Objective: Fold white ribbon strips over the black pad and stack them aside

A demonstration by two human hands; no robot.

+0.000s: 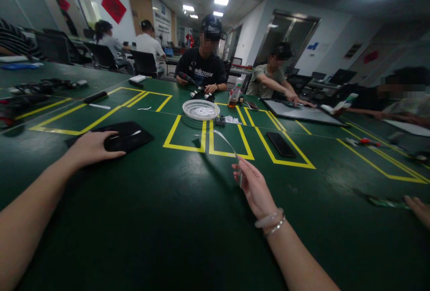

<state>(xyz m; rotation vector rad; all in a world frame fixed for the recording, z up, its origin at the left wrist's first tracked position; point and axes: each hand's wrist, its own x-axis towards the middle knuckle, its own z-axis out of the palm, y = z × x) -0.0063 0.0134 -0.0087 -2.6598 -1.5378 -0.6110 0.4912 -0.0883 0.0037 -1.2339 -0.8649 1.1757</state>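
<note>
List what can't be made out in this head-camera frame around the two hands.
- Right hand: its fingertips pinch a clear film strip; the grip point is hidden behind the hand, and the see-through strip fades into the table.
- Left hand: its palm covers the near edge of the black flat device.
- Another person's fingers: cut off by the right edge.
- White fan grille: the small parts beside it are too small to identify.

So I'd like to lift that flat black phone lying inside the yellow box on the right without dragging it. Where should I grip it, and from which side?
Probably by its two long edges, coming from above with the right hand. The flat black phone lies flat on the green table with bare surface all round, so fingers can pinch across its narrow width. Its thinness leaves little to catch, so tipping one edge up first may help.
</note>
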